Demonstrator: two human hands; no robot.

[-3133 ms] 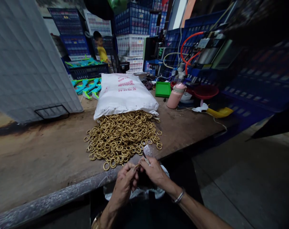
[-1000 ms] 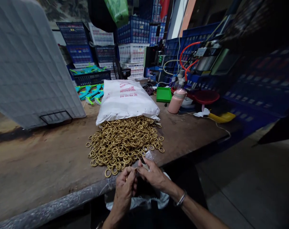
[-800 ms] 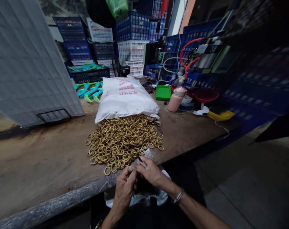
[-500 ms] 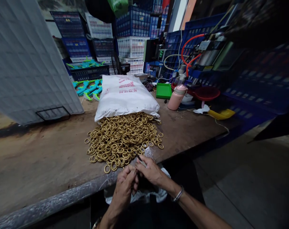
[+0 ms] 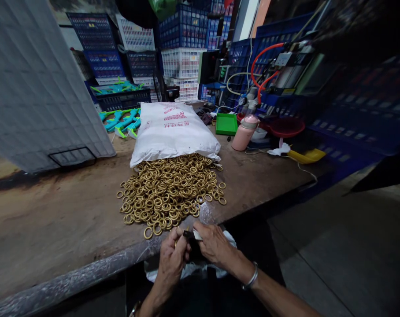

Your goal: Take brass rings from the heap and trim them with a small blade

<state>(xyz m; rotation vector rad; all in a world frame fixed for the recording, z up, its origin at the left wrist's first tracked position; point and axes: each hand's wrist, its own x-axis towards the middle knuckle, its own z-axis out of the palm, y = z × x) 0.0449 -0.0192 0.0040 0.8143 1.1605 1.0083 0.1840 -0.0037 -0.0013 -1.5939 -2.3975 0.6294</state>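
Turned since a moment ago, the small knife now points its dark blade to the left hand, which pinches a golden ring, mostly hidden. The right hand grips the knife. Beyond, a ring pile lies on the table.

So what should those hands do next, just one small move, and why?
Perhaps one short, careful stroke of the dark-tipped tool along the gold ring: the right hand holds the tool with its dark end right at the left hand, which appears to pinch the ring.
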